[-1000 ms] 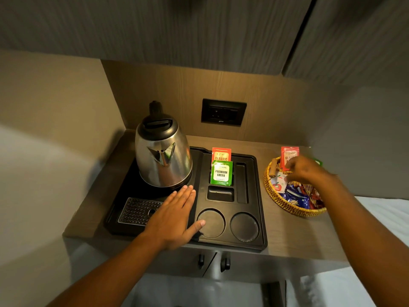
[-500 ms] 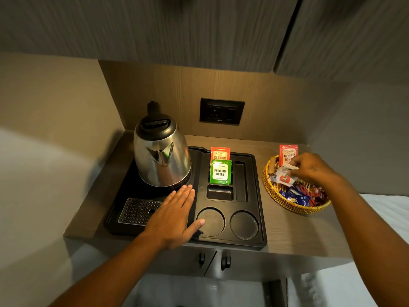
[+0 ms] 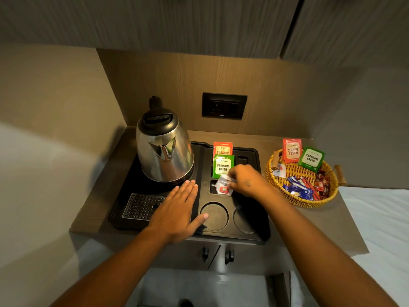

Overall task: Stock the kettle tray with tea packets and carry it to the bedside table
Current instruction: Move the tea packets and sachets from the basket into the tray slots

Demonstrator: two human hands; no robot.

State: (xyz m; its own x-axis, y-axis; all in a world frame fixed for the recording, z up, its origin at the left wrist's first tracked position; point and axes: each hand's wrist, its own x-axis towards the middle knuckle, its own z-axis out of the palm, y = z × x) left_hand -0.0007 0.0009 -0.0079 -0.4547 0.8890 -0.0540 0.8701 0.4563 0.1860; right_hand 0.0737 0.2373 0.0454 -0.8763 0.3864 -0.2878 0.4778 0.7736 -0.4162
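The right hand (image 3: 247, 181) pinches a small white packet (image 3: 224, 186) with a red mark between thumb and fingers (image 3: 232, 173), over the small compartment of the black tray (image 3: 252, 234); just behind the fingers a green tea packet (image 3: 223, 166) and an orange tea packet (image 3: 222, 148) stand upright in their slot; the left hand (image 3: 177, 214) lies flat and open on the tray, holding nothing, its fingertips near the kettle (image 3: 164, 149); to the right of the right hand a basket (image 3: 298, 201) with more packets sits on the surface (image 3: 327, 229).

Dim warm overhead light, kettle (image 3: 164, 149) glare (edges bowed)
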